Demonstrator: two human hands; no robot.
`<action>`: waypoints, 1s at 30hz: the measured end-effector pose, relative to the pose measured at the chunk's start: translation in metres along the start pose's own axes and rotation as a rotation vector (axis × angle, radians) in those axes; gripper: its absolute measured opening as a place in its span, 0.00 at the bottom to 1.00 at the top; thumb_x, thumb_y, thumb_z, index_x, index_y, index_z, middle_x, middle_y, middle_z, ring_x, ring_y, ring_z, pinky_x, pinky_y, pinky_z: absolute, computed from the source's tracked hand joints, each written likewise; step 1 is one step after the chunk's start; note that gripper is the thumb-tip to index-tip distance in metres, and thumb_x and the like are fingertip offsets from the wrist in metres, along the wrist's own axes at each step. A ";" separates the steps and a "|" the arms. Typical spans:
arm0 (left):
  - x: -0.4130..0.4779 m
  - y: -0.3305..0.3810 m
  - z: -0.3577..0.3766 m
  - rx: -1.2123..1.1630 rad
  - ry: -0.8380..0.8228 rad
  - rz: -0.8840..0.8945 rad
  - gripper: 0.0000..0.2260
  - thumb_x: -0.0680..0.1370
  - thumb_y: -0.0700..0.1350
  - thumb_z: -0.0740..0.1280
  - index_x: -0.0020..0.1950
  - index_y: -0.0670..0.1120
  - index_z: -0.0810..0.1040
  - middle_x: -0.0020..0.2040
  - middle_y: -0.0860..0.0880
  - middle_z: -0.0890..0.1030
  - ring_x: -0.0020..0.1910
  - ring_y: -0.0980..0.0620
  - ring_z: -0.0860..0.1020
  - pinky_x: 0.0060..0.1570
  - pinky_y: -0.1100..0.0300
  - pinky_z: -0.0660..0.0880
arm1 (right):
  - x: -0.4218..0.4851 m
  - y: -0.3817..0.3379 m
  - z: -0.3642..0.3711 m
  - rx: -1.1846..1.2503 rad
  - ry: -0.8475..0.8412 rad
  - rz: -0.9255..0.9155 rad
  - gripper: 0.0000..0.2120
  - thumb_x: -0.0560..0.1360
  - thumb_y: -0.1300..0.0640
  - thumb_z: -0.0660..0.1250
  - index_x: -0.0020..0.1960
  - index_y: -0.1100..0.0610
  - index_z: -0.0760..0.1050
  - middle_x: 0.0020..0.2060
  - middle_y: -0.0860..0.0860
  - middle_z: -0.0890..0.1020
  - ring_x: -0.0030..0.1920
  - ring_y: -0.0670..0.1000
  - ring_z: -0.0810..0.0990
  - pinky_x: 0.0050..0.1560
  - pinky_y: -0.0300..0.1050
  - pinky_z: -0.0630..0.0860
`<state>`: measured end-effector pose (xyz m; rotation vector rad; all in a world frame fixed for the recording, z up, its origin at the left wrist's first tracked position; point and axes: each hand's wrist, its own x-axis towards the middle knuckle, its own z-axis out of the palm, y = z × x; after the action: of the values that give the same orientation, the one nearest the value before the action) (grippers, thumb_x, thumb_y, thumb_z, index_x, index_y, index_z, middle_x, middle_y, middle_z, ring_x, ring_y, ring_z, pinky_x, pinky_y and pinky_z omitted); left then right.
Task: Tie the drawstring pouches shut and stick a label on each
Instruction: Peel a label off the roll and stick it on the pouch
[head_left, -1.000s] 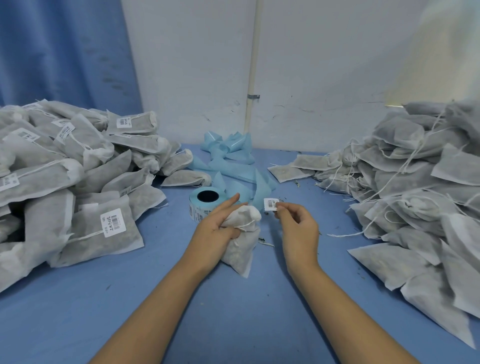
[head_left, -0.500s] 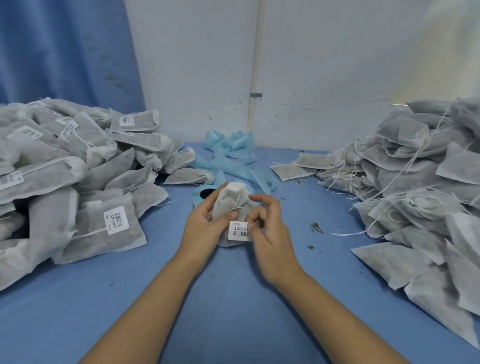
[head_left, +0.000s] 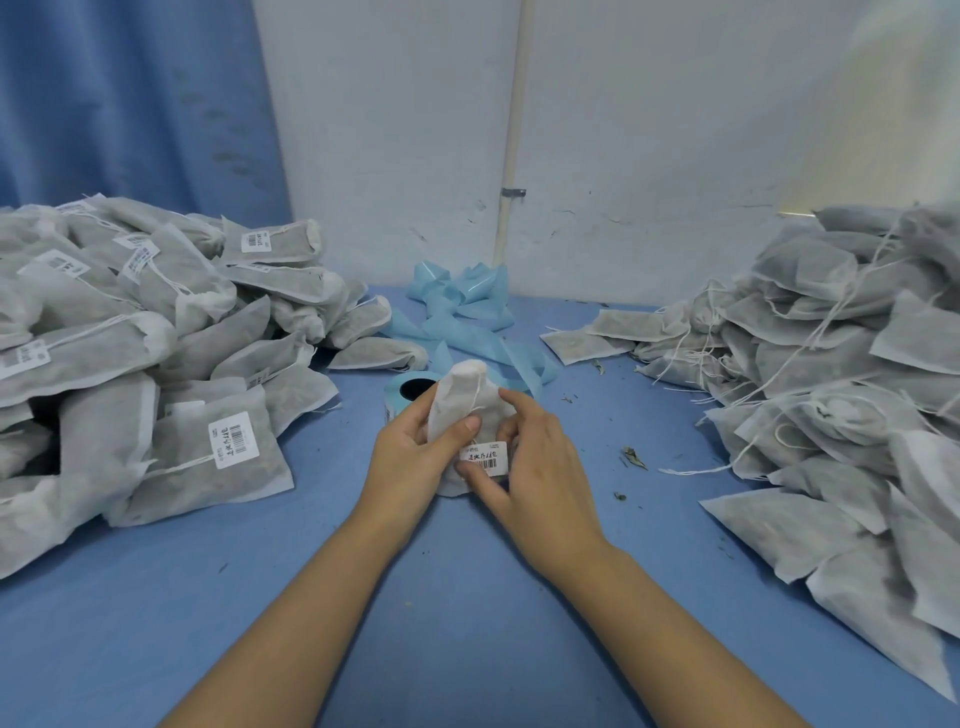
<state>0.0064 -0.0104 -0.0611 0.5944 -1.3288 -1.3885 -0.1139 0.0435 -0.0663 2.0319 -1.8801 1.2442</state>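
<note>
Both hands, left hand (head_left: 410, 457) and right hand (head_left: 540, 467), grip a white pouch (head_left: 465, 400) bearing a barcode label (head_left: 485, 458); bare blue table (head_left: 467, 597) lies nearer.

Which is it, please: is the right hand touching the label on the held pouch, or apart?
Touching. Head view shows the right hand pressing its thumb onto the barcode label.

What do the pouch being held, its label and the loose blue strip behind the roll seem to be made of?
Pouch: probably thin non-woven fabric, matte white; it creases softly. Label: seemingly a white paper sticker, matte, printed with a barcode. Blue strip: likely coated backing paper or thin plastic; it looks smooth, faintly shiny and curls.
</note>
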 end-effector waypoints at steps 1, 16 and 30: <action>0.000 0.000 0.000 -0.002 0.010 -0.006 0.12 0.75 0.37 0.69 0.49 0.54 0.83 0.46 0.51 0.85 0.45 0.56 0.83 0.40 0.68 0.76 | 0.000 0.001 0.001 0.017 0.015 0.028 0.33 0.72 0.47 0.72 0.71 0.57 0.64 0.52 0.48 0.74 0.53 0.51 0.73 0.53 0.46 0.71; -0.001 0.003 0.004 -0.186 0.004 -0.183 0.19 0.60 0.50 0.78 0.48 0.46 0.84 0.49 0.43 0.85 0.48 0.47 0.84 0.45 0.60 0.80 | 0.010 0.005 -0.006 0.900 0.087 0.508 0.13 0.68 0.56 0.77 0.48 0.53 0.76 0.41 0.47 0.84 0.41 0.45 0.83 0.39 0.38 0.77; -0.002 0.005 0.003 -0.118 -0.061 -0.300 0.16 0.67 0.50 0.72 0.49 0.41 0.82 0.42 0.44 0.85 0.36 0.51 0.82 0.34 0.62 0.78 | 0.010 -0.003 -0.005 1.115 0.078 0.600 0.11 0.76 0.50 0.67 0.45 0.58 0.80 0.37 0.56 0.81 0.37 0.52 0.75 0.34 0.41 0.70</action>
<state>0.0062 -0.0061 -0.0565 0.6962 -1.2305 -1.7287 -0.1153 0.0390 -0.0552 1.6294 -2.0307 2.9824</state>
